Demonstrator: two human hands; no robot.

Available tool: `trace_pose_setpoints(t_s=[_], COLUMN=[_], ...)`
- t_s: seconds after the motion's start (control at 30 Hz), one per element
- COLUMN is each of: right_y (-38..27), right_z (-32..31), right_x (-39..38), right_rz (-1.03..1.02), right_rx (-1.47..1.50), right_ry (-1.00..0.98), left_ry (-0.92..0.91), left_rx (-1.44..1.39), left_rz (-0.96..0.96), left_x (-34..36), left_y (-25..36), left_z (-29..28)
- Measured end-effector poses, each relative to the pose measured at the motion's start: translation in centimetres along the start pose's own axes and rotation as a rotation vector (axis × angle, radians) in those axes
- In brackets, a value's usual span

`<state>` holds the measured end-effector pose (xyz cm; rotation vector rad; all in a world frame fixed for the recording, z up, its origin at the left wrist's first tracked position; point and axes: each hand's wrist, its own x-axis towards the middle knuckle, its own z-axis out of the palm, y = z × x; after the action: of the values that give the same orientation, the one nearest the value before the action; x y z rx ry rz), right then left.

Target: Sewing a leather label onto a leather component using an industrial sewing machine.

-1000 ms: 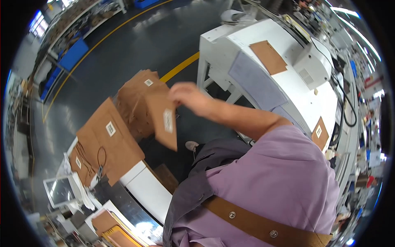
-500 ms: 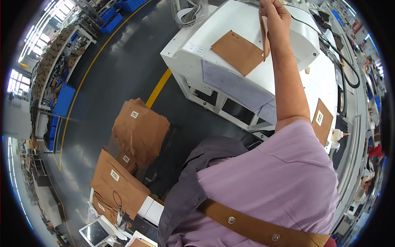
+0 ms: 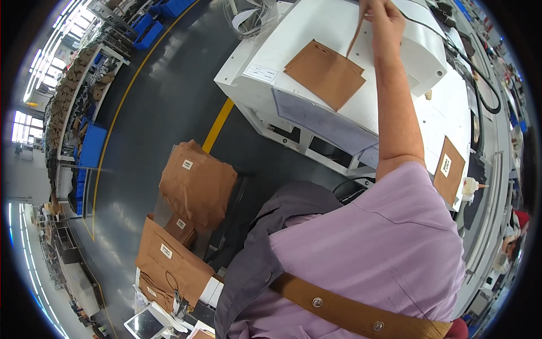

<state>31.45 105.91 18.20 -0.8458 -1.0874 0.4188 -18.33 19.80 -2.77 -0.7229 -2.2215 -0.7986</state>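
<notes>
Over the white machine top (image 3: 316, 22), a thin brown sheet (image 3: 355, 35) is held by the right hand (image 3: 385, 24), with the thumb and fingers pinched on its upper end. How each fingertip is pressed cannot be told, as the hand is cut by the top edge of the view. The sheet is seen almost from its edge, so only a narrow strip shows. It is hung down and a little to the left from the fingers, and its long line is slanted the same way. Its low tip is brought close to the far edge of the flat brown pieces (image 3: 326, 76), laid down and to the left of the hand; whether they are touched cannot be told. Those pieces are placed flat, one partly over another. The right hand is the nearer one; the left hand is not shown. On the machine's near edge, a white paper label (image 3: 261, 72) is stuck, with small print. White tags with dark print are also seen on the brown panel (image 3: 449, 173) at the right, on the brown pile (image 3: 199, 183) at the lower left, and on the big brown panel (image 3: 183, 263) below it.
</notes>
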Motion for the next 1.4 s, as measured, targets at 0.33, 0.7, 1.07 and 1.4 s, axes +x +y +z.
trace_pose_setpoints(t_s=[0.33, 0.7, 1.07, 1.4], right_y=[3.3, -4.6, -1.9, -18.0], right_z=[3.9, -2.7, -5.7, 6.5], right_x=[-8.6, -15.6, -8.1, -11.5], right_rz=[-0.056, -0.212, -0.022, -0.146], right_rx=[-0.716, -1.381, -0.907, -0.018], right_ry=[-0.636, -1.159, -0.656, -0.855], left_ry=[-0.123, -0.271, -0.366, -0.388], left_rx=[0.011, -0.014, -0.042, -0.148], left_rz=[0.001, 0.000, 0.014, -0.210], left_x=[-1.6, -3.0, -2.8, 3.2], left_y=[1.9, 3.8, 7.0, 15.0], left_z=[-0.3, 0.4, 2.5, 4.1])
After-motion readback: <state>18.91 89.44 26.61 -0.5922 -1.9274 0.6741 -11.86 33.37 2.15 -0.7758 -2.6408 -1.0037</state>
